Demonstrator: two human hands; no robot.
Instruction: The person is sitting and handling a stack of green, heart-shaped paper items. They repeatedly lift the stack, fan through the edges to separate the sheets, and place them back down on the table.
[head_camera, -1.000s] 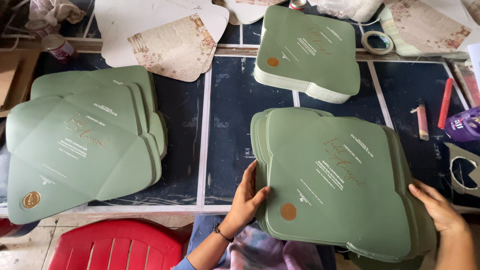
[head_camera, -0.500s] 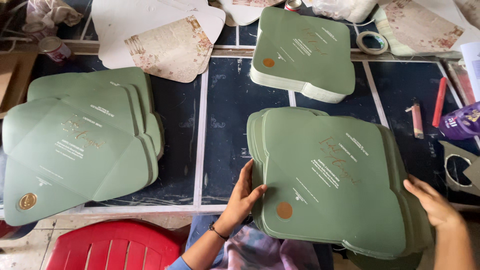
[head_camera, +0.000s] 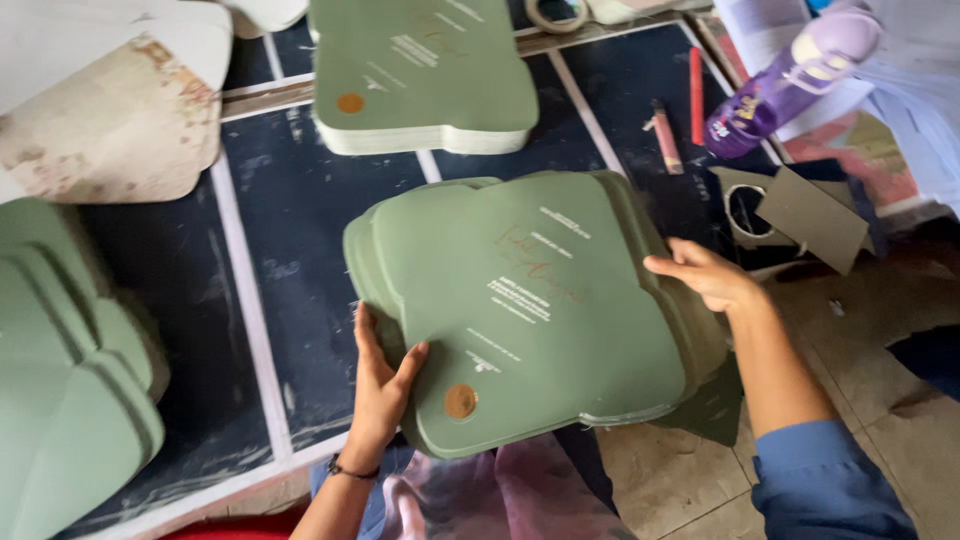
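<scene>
I hold a thick stack of sage-green die-cut cards (head_camera: 530, 300) with pale print and a small gold seal, lifted and tilted over the front edge of the dark table (head_camera: 290, 230). My left hand (head_camera: 380, 385) grips the stack's lower left edge from beneath, thumb on top. At the stack's right edge, my right hand (head_camera: 705, 275) presses with fingers curled over the side. A second, neater stack of the same green cards (head_camera: 420, 70) lies flat further back on the table.
More green cards (head_camera: 70, 380) are piled at the left. Beige floral die-cut sheets (head_camera: 110, 120) lie at the back left. A purple bottle (head_camera: 790, 80), red pens (head_camera: 695, 95), a tape roll (head_camera: 548, 12) and grey card scraps (head_camera: 810, 215) sit at the right.
The stack has been lifted off the table and swung toward me, tilted. My view has shifted right, showing the floor and the purple bottle.
</scene>
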